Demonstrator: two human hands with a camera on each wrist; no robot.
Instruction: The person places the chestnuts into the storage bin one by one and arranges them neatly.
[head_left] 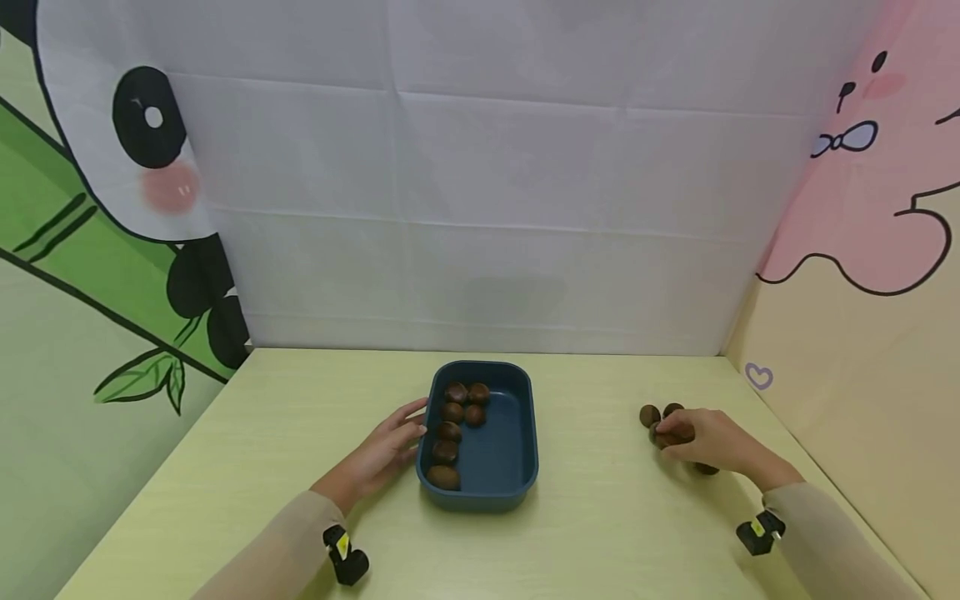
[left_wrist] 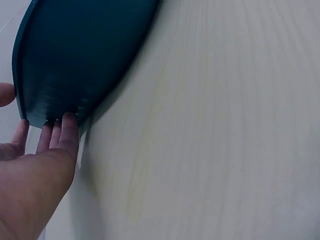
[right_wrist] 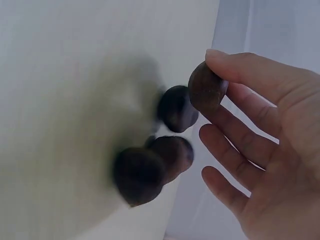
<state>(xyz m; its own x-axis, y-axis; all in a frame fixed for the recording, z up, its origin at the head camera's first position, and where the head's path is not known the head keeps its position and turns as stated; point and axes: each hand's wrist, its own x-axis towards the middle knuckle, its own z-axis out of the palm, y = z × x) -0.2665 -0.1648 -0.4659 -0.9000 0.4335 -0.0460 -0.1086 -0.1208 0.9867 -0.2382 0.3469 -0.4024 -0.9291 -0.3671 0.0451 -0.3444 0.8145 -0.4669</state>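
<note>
A blue rectangular box [head_left: 498,502] stands on the table with several brown chestnuts [head_left: 445,452] along its left side and far end. My left hand [head_left: 386,454] rests its extended fingertips against the box's left outer wall; the left wrist view shows the fingers [left_wrist: 70,131] on that wall. Over a small group of chestnuts at the right, my right hand [head_left: 708,440] pinches one chestnut [right_wrist: 207,90] between thumb and finger. Beside and below it in the right wrist view lie other chestnuts [right_wrist: 139,176]. Some of the group is hidden behind the hand in the head view.
The pale yellow table [head_left: 585,533] extends between the box and the chestnut group. A white sheet [head_left: 495,192] rises at its far edge. Printed panels stand on both sides, the right one [head_left: 847,400] close beyond my right hand.
</note>
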